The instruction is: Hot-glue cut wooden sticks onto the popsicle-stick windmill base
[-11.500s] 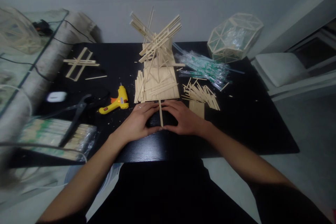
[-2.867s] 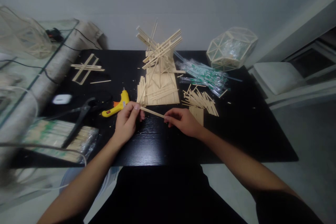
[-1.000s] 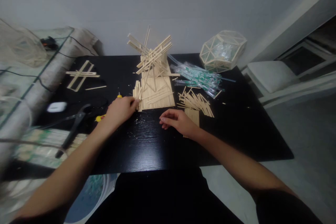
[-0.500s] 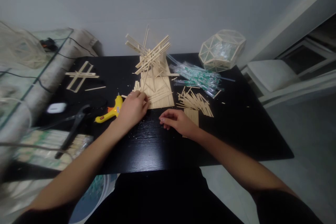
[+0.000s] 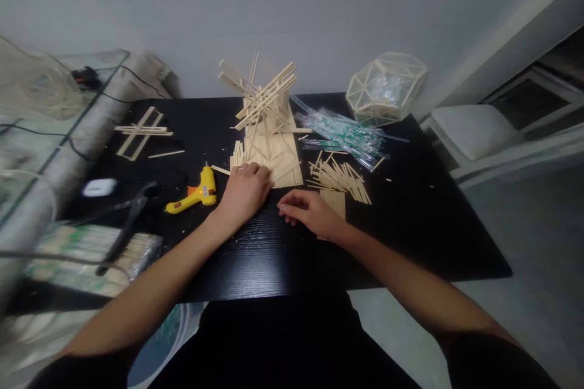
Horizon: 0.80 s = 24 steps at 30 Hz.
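Note:
My left hand [image 5: 247,190] rests at the near left edge of a flat base of wooden sticks [image 5: 288,173], knuckles up. Its fingers bend down and their tips are hidden. On the base stands a windmill-like stick model [image 5: 266,103] with crossed blades. My right hand [image 5: 310,209] is to the right, just above the black table, thumb and curled fingertips close together. Whether anything small is between them is too unclear to tell. Under its wrist lies a small stick panel [image 5: 335,202]. Left of my left hand lies a yellow glue gun [image 5: 201,190].
Loose short sticks [image 5: 342,179] and plastic-wrapped green-and-clear packets [image 5: 347,134] lie at the right. Behind them sits a faceted stick frame [image 5: 387,88]. At the left are a crossed stick piece [image 5: 142,132], a white case [image 5: 99,187], dark-handled pliers [image 5: 130,225] and a bag of sticks [image 5: 86,255].
My left hand has slid right along the base's near edge, away from the glue gun, uncovering more of the gun and of the sticks at the left. My right hand has hardly moved.

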{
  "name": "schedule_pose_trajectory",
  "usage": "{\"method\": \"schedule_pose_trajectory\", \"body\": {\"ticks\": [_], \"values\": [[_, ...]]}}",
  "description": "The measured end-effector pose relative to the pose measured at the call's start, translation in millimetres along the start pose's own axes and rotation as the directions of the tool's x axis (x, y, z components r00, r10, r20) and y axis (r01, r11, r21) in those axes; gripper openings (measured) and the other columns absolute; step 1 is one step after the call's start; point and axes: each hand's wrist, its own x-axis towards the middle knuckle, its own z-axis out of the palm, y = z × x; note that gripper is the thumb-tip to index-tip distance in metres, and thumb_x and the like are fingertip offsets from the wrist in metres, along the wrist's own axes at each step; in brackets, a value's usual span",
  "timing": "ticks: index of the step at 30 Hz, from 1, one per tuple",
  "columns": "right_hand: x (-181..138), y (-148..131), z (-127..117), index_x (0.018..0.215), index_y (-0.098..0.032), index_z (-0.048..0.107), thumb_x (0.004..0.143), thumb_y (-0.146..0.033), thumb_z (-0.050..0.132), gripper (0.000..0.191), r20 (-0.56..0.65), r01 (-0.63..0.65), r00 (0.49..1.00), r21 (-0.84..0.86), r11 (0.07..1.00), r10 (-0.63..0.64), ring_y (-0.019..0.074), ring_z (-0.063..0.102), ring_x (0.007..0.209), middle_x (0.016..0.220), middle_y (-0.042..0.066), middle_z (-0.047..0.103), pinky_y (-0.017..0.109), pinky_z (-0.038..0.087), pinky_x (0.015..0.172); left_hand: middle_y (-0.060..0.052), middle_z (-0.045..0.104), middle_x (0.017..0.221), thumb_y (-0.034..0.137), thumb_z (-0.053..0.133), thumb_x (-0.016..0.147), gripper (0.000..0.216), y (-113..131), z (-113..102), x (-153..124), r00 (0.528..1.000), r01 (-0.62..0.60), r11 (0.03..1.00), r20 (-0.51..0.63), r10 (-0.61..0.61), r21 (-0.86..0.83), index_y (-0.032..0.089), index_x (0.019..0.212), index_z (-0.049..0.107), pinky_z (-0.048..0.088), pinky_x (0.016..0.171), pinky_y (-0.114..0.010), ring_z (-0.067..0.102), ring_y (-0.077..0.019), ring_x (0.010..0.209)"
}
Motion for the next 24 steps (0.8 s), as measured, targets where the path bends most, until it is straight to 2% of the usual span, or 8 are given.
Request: {"method": "schedule_pose_trajectory", "body": {"ticks": [9, 18, 24], "values": [[2, 2, -2, 0.092, -0.018, 0.07, 0.085, -0.037, 0.081, 0.023, -0.017, 0.009, 1.0, 0.008, 1.0, -0.009, 0.0113, 0.063, 0.064, 0.08, 0.001, 0.073, 0.026, 0.054, 0.062, -0.017, 0.074, 0.111, 0.025, 0.051, 0.104, 0.024, 5, -1, 8, 0.994, 0.062, 0.998, 0.087, -0.063, 0.009, 0.011, 0.114, 0.067, 0.047, 0.092, -0.042, 0.069, -0.0322, 0.104], [0, 0, -3, 0.092, -0.017, 0.07, 0.089, -0.026, 0.076, 0.011, -0.031, -0.004, 1.0, -0.015, 1.0, 0.003, 0.0108, 0.063, 0.064, 0.081, 0.001, 0.072, 0.026, 0.055, 0.064, -0.019, 0.075, 0.101, 0.027, 0.047, 0.104, 0.028, 10, -3, 11, 0.99, 0.102, 0.994, 0.097, -0.105, 0.04, 0.01, 0.104, 0.069, 0.048, 0.087, -0.043, 0.071, -0.0318, 0.093], [0, 0, -3, 0.092, -0.018, 0.07, 0.088, -0.029, 0.078, 0.014, -0.027, 0.007, 1.0, -0.015, 1.0, -0.007, 0.0107, 0.063, 0.064, 0.08, 0.001, 0.072, 0.026, 0.055, 0.062, -0.019, 0.076, 0.1, 0.026, 0.045, 0.105, 0.029, 12, -5, 10, 0.99, 0.114, 0.992, 0.078, -0.118, 0.057, 0.01, 0.102, 0.07, 0.048, 0.088, -0.046, 0.072, -0.0345, 0.095]]}}
